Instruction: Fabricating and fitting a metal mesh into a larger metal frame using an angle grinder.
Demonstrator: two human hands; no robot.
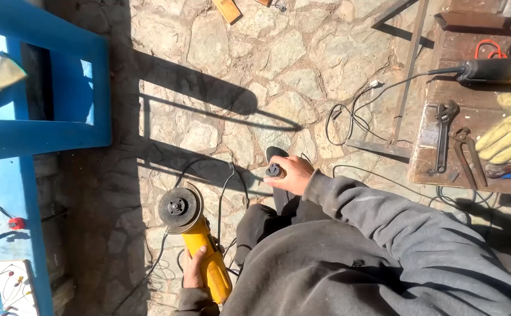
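Our left hand (194, 266) is clenched around the yellow angle grinder (200, 246), its grey disc (178, 206) facing up over the stone floor (220, 70). Further right, our right hand (290, 174) pinches a small black flange nut (274, 171), level with the wooden tabletop (478, 111).

One yellow grinder (206, 251) sits in the left hand (194, 268). One small black knob (274, 171) sits in the right hand (292, 174). Far off to the right of that hand lie one wrench (443, 136), one pair of pincers (467, 155) and two yellow gloves (510, 131).
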